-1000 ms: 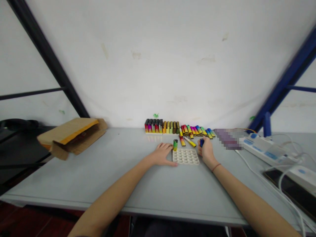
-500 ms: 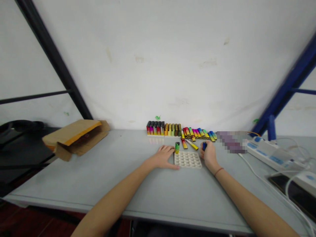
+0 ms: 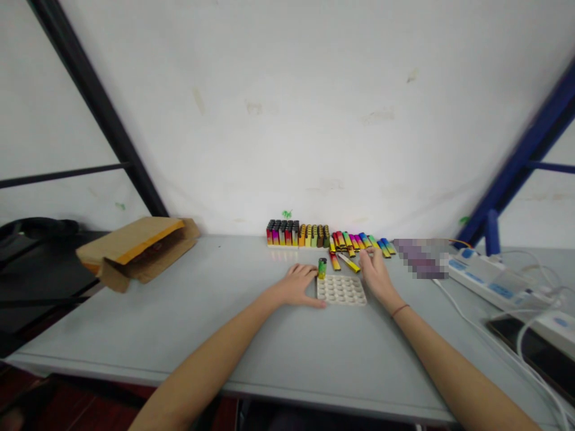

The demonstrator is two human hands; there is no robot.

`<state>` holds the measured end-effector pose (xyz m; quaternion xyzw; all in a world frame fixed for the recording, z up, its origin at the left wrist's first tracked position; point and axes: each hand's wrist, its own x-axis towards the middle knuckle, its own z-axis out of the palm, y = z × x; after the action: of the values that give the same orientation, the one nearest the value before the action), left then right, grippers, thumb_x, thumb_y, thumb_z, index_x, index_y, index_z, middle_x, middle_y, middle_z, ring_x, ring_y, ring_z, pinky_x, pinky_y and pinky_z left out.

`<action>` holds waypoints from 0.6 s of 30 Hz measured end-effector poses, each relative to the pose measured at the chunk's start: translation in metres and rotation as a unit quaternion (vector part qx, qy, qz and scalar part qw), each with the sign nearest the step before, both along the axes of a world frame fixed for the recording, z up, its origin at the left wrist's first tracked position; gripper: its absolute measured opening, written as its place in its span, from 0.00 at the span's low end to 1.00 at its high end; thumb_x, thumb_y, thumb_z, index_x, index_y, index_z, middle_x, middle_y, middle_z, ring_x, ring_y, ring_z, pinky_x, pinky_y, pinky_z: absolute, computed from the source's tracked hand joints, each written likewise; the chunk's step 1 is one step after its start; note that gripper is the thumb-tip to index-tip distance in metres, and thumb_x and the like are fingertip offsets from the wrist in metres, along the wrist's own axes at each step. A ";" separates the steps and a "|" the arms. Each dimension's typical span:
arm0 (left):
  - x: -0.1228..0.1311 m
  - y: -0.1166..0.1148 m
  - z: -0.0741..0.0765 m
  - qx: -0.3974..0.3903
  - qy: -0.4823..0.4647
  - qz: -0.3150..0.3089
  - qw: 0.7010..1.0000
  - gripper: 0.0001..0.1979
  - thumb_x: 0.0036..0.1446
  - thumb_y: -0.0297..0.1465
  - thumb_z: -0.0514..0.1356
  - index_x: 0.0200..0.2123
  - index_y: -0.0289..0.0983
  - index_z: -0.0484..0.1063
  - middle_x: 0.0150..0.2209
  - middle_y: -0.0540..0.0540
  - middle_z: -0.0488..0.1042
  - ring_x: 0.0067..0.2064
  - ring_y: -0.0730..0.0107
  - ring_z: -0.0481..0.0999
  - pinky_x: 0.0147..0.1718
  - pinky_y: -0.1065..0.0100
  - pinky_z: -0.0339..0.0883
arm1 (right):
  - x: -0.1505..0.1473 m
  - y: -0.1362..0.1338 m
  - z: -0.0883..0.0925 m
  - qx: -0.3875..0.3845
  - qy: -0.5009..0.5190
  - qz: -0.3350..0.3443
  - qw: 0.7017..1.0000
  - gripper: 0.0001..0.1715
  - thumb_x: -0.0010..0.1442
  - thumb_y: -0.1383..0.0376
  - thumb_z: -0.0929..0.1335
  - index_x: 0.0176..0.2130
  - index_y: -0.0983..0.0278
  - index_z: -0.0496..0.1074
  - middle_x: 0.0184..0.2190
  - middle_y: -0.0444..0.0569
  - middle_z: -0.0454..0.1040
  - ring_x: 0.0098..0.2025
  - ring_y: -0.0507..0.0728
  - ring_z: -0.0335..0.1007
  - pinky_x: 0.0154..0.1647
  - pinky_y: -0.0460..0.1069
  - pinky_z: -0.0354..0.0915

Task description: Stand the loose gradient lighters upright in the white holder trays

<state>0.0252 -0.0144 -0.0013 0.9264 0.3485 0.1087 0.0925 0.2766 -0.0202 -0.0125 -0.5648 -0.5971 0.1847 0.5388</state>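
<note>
The grey table point(image 3: 291, 359) is the biggest thing, under the fingers of both hands. The paper bag point(image 3: 135, 245) sits well to the left of the left fingers. By the wall, past the right fingers, the loose lighters point(image 3: 359, 242) lie in a messy heap. Left of that heap, beyond the left fingers, the black-topped lighters point(image 3: 283, 233) and the gold-topped lighters point(image 3: 314, 236) stand in neat rows, so that part looks done. The left hand point(image 3: 294, 286) has its thumb and fingers spread along one side of the white tray point(image 3: 341, 290). The right hand point(image 3: 376, 272) has bent fingers near the heap; I cannot tell if they pinch anything. The tray lies flat between the hands. One green lighter point(image 3: 322, 268) stands at its far left corner, close by the left fingertips. I think this tray is barely started, with the other holes left to fill.
</note>
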 end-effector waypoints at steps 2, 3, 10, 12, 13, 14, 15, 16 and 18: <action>0.000 -0.001 0.001 -0.003 0.000 0.001 1.000 0.42 0.46 0.60 0.59 0.56 0.37 0.62 0.58 0.36 0.63 0.59 0.47 0.61 0.60 0.51 0.47 | -0.003 -0.006 0.012 0.027 -0.073 0.004 0.997 0.17 0.63 0.53 0.59 0.43 0.63 0.63 0.37 0.53 0.72 0.38 0.60 0.68 0.40 0.53 0.64; 0.000 -0.001 0.001 -0.004 0.001 0.001 1.000 0.42 0.46 0.60 0.59 0.56 0.37 0.62 0.58 0.36 0.63 0.59 0.47 0.61 0.60 0.51 0.47 | -0.004 -0.009 0.017 0.051 -0.112 0.017 0.992 0.16 0.63 0.55 0.60 0.43 0.64 0.64 0.38 0.54 0.73 0.41 0.60 0.68 0.43 0.54 0.64; 0.002 -0.002 -0.001 0.000 0.008 0.008 1.000 0.43 0.47 0.59 0.60 0.58 0.37 0.61 0.59 0.36 0.62 0.60 0.48 0.59 0.61 0.51 0.46 | -0.031 -0.034 0.026 0.134 -0.144 0.129 0.972 0.13 0.62 0.59 0.64 0.42 0.63 0.71 0.39 0.53 0.75 0.37 0.57 0.70 0.42 0.52 0.67; 0.001 -0.001 -0.001 0.003 0.005 0.005 1.000 0.44 0.47 0.59 0.61 0.59 0.36 0.60 0.59 0.36 0.62 0.60 0.49 0.59 0.61 0.52 0.46 | -0.039 -0.038 0.023 0.117 -0.137 0.140 0.974 0.13 0.62 0.58 0.65 0.42 0.63 0.71 0.38 0.52 0.76 0.34 0.56 0.71 0.40 0.52 0.68; 0.001 -0.001 -0.002 0.004 0.003 0.003 1.000 0.44 0.47 0.59 0.60 0.59 0.36 0.60 0.59 0.36 0.62 0.60 0.49 0.59 0.61 0.52 0.46 | -0.042 -0.040 0.020 0.111 -0.143 0.148 0.972 0.13 0.62 0.58 0.65 0.43 0.62 0.72 0.38 0.51 0.76 0.34 0.56 0.71 0.40 0.52 0.68; 0.001 -0.001 -0.002 0.004 0.001 0.002 1.000 0.44 0.47 0.59 0.60 0.59 0.36 0.60 0.59 0.37 0.62 0.60 0.48 0.59 0.61 0.52 0.46 | -0.044 -0.040 0.018 0.107 -0.153 0.157 0.970 0.13 0.62 0.58 0.65 0.43 0.62 0.72 0.39 0.51 0.76 0.35 0.56 0.72 0.41 0.52 0.68; 0.001 0.000 -0.003 0.004 -0.001 0.001 1.000 0.45 0.46 0.59 0.60 0.60 0.37 0.60 0.59 0.37 0.62 0.60 0.48 0.59 0.61 0.52 0.47 | -0.045 -0.039 0.016 0.107 -0.165 0.160 0.967 0.14 0.62 0.58 0.65 0.45 0.62 0.71 0.40 0.51 0.77 0.36 0.57 0.73 0.42 0.52 0.68; 0.001 0.000 -0.003 0.003 -0.002 0.000 1.000 0.45 0.46 0.59 0.60 0.60 0.37 0.60 0.59 0.37 0.62 0.60 0.48 0.59 0.60 0.51 0.47 | -0.045 -0.038 0.014 0.110 -0.176 0.158 0.965 0.14 0.62 0.59 0.65 0.46 0.61 0.71 0.40 0.52 0.77 0.37 0.57 0.73 0.42 0.52 0.69; 0.001 0.001 -0.003 0.002 -0.001 0.001 1.000 0.45 0.46 0.60 0.60 0.60 0.37 0.60 0.59 0.37 0.63 0.60 0.47 0.59 0.60 0.51 0.47 | -0.045 -0.035 0.011 0.122 -0.202 0.143 0.961 0.15 0.62 0.59 0.64 0.47 0.61 0.70 0.40 0.52 0.77 0.38 0.58 0.74 0.42 0.53 0.69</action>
<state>0.0264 -0.0139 -0.0046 0.9260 0.3494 0.1105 0.0912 0.2319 -0.0548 -0.0018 -0.4295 -0.7861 0.0675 0.4394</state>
